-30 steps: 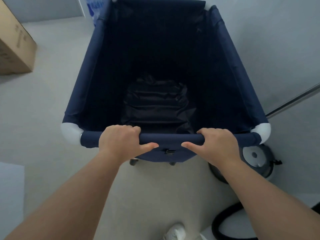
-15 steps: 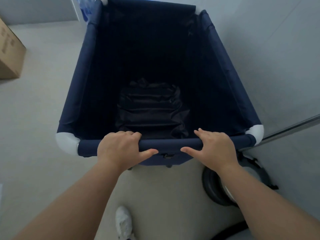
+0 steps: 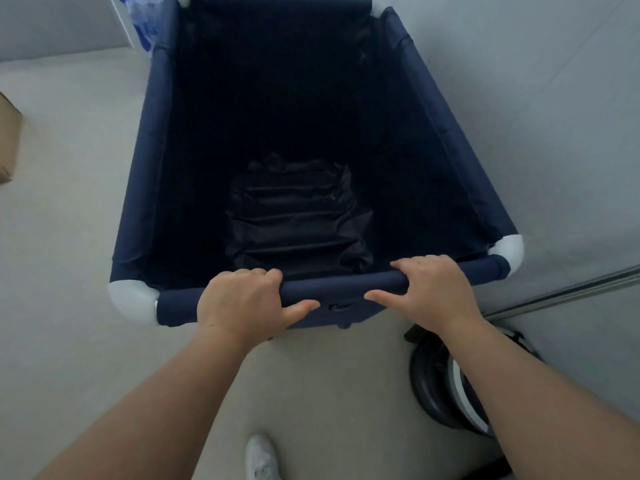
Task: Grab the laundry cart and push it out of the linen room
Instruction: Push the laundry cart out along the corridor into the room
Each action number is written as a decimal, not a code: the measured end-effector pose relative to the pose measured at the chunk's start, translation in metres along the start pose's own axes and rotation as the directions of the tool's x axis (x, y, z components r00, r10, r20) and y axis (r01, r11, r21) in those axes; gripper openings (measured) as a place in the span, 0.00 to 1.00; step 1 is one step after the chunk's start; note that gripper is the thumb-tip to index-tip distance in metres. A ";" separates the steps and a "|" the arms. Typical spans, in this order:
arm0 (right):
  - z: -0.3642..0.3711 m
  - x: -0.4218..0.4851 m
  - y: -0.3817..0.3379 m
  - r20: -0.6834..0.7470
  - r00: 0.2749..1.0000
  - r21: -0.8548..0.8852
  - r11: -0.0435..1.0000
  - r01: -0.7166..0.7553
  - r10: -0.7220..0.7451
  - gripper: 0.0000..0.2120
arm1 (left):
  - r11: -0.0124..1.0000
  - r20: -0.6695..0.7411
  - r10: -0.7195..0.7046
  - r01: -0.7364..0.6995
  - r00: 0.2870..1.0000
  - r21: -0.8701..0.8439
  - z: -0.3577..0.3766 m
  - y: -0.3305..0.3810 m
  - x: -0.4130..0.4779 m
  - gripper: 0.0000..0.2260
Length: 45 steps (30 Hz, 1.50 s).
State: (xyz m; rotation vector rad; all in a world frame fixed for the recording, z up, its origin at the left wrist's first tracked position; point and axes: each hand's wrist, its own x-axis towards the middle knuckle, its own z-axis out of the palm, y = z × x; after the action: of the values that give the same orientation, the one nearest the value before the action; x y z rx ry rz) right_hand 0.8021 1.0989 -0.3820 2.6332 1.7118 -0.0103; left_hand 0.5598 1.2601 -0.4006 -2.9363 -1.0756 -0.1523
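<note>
Since 0.5 s ago cardboard box point(image 3: 8, 143) has slid further off the left edge, only a sliver showing now; white shoe point(image 3: 261, 457) sits more central at the bottom. L to R: box at far left on pale floor point(image 3: 62, 209). Left hand point(image 3: 242, 303) wrapped round the near rail point(image 3: 341, 287) of the navy laundry cart point(image 3: 149, 161), fingers over top, thumb under. Cart fills frame centre w/ dark crumpled fabric at its bottom. Right hand point(image 3: 434, 292) clamped on same rail nearer the white corner joint point(image 3: 507, 249). Round dark appliance point(image 3: 446, 386) on floor under right forearm, beside grey wall point(image 3: 554, 98).
</note>
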 end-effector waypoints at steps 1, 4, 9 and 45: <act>0.001 0.006 0.000 -0.019 1.000 0.006 1.000 0.001 -0.001 0.42 | 1.000 -0.007 0.001 -0.001 1.000 0.005 0.000 -0.003 0.006 0.36; 0.006 0.024 0.002 -0.058 0.998 0.002 1.000 0.017 -0.016 0.42 | 1.000 -0.017 -0.001 0.001 1.000 0.001 0.001 -0.009 0.023 0.36; 0.009 0.053 0.018 -0.086 0.996 0.011 0.999 0.032 -0.031 0.41 | 1.000 -0.017 -0.018 0.018 1.000 0.003 0.002 -0.006 0.050 0.36; 0.006 0.150 0.157 -0.122 0.979 0.037 0.985 0.170 -0.164 0.34 | 0.999 -0.036 -0.036 0.037 0.999 0.028 0.011 0.082 0.176 0.32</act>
State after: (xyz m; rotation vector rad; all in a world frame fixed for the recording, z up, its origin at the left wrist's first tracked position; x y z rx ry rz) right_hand 1.0062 1.1724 -0.3890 2.5612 1.9904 0.1093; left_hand 0.7473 1.3112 -0.3929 -2.8789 -1.1181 -0.1870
